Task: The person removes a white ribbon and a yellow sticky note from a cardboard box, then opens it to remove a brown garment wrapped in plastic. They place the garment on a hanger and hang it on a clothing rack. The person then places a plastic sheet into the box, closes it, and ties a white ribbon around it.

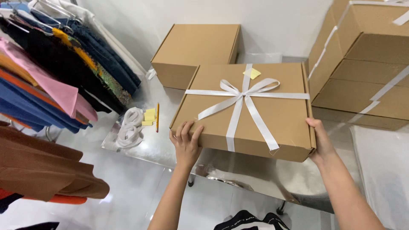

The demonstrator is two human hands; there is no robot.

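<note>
A flat brown cardboard box (281, 113) tied with a white ribbon bow (245, 94) rests on a shiny glass-topped table (162, 147). A small yellow sticky note (252, 73) sits on the lid near the far edge. My left hand (186, 142) grips the box's near left corner, fingers over the top edge. My right hand (320, 142) holds the near right corner from the side.
A plain brown box (194, 53) stands behind the tied one. Taped cardboard boxes (362, 59) are stacked at the right. A coil of white ribbon (130, 127), yellow notes (149, 116) and a pencil (157, 117) lie at the left. Hanging clothes (51, 76) fill the left side.
</note>
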